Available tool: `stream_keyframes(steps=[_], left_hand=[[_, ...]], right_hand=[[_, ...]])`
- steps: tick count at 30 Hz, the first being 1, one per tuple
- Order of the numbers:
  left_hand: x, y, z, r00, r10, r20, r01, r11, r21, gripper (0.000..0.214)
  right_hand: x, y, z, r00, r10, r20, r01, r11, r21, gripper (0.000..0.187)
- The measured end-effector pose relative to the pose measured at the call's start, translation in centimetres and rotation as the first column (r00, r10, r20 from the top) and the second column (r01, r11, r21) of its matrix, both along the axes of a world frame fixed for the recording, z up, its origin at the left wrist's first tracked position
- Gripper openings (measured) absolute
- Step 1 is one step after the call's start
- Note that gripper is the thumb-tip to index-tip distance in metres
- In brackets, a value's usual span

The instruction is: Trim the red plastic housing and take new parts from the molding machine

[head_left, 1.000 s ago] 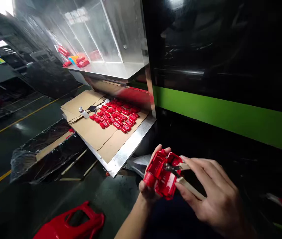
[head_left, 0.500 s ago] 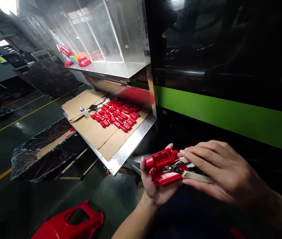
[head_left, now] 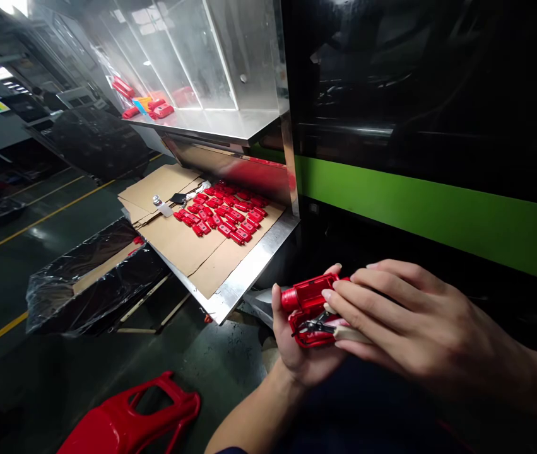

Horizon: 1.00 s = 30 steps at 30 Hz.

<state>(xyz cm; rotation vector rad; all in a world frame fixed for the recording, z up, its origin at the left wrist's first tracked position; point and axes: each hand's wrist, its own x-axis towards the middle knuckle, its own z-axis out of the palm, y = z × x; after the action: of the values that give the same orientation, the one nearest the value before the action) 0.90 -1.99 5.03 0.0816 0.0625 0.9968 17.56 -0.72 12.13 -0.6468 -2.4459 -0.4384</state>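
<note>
My left hand (head_left: 296, 350) cradles a red moulded plastic part (head_left: 305, 301) from below, fingers wrapped round it. My right hand (head_left: 405, 321) lies over the part's right side and grips a small cutter (head_left: 318, 327) with pale handles; its dark jaws point left onto the part's lower edge. Both hands are low in the view, in front of a dark machine with a green stripe (head_left: 429, 214).
A steel shelf (head_left: 244, 277) lined with cardboard holds several small red parts (head_left: 223, 214) and a small bottle (head_left: 159, 205). An upper shelf (head_left: 221, 129) carries a few red pieces. A large red moulding (head_left: 126, 419) and a plastic-wrapped box (head_left: 93, 277) are on the floor.
The red part turned from facing up to lying flatter in my left hand. My right hand slid left over it, and the cutter's jaws moved down to its lower edge.
</note>
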Motion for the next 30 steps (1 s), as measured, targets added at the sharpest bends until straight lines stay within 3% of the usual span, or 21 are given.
stream_keyframes(steps=[30], left_hand=[[0.17, 0.1, -0.14, 1.0, -0.004, -0.005, 0.004, 0.999, -0.051, 0.086]], right_hand=[[-0.2, 0.06, -0.75, 1.0, -0.012, 0.004, 0.012, 1.0, -0.004, 0.03]])
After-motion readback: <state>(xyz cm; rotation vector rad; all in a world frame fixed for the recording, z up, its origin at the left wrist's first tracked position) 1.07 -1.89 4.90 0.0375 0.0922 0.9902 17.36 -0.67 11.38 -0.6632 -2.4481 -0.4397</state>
